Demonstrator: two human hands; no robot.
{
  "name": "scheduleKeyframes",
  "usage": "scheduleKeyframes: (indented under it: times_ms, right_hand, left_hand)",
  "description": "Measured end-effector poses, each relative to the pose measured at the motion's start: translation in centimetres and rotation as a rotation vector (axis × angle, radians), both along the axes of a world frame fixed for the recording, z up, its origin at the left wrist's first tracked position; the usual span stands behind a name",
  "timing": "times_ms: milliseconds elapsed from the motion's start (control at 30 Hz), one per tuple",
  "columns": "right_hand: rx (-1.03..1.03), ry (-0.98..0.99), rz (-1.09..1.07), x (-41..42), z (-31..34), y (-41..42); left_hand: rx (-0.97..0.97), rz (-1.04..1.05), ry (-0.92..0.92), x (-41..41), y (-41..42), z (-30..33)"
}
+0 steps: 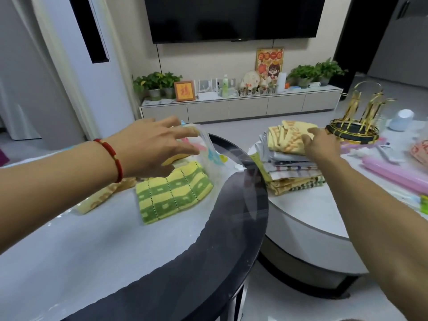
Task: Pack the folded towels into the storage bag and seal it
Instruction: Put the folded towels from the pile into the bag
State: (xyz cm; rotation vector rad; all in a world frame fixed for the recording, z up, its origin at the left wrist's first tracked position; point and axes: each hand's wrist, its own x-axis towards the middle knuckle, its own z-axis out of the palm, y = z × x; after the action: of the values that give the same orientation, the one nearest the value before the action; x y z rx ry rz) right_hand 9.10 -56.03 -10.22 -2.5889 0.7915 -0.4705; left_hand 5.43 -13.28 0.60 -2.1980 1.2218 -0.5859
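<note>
A clear plastic storage bag (212, 156) with pastel prints lies on the round glass table (231, 228). My left hand (155, 147) holds up the bag's upper flap near its mouth. A folded green-and-yellow checked towel (173, 198) lies at the bag's opening, partly under the plastic. Another yellow towel (97, 198) lies to the left under my forearm. On the lower white table (308, 212) at the right stands a stack of several folded towels (294, 172). My right hand (322, 144) grips the top yellow-and-orange towel (289, 137) of that stack.
A gold cup rack (356, 121) stands behind the stack. Pink items (393, 172) and a white round device (403, 120) lie on the right of the white table. A TV cabinet (240, 105) with plants lines the far wall. A gap of floor separates the two tables.
</note>
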Motion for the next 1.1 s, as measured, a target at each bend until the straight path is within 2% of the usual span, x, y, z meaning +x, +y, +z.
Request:
scheduleKeyframes:
  times_ms: [67,200,367,467,533,600,667,767,900,1000,1100]
  right_hand:
    - [0.068,0.072,-0.068,1.6,0.2,-0.9]
    - [0.238,0.090,-0.111,2.8,1.6,-2.1]
    - [0.201,-0.096,-0.044,1.7,2.8,-1.3]
    - [0.429,-0.288,0.005,-0.5,4.6,0.2]
    - [0.656,-0.399,0.110,-3.0,6.6,2.0]
    - [0.819,-0.428,0.251,-6.6,8.7,4.3]
    - [0.954,-0.390,0.424,-10.7,10.4,6.6]
    - [1.165,-0.238,0.714,-16.6,11.5,10.1]
    - [1.322,0.073,1.004,-20.8,9.2,17.4]
    - [1.277,0.218,1.073,-20.1,5.8,24.3]
    - [1.385,0.093,0.979,-16.2,3.7,30.3]
  left_hand:
    - [-0.014,-0.005,0.012,0.3,0.1,-0.3]
    - [-0.036,0.006,0.034,0.5,0.2,-0.6]
    - [-0.033,0.027,0.039,-0.2,0.3,-0.4]
    - [0.017,-0.012,0.015,-1.1,1.0,0.3]
    - [0.041,-0.089,0.020,-1.8,2.3,1.0]
    - [0.043,-0.140,-0.026,-2.6,3.9,1.6]
    - [0.047,-0.092,-0.083,-3.3,5.2,2.2]
    - [0.005,0.084,-0.100,-4.2,6.8,2.7]
    - [-0.124,0.309,0.070,-4.7,8.6,3.3]
    - [-0.248,0.397,0.250,-4.9,9.9,4.0]
    - [-0.298,0.438,0.327,-4.8,10.6,4.6]
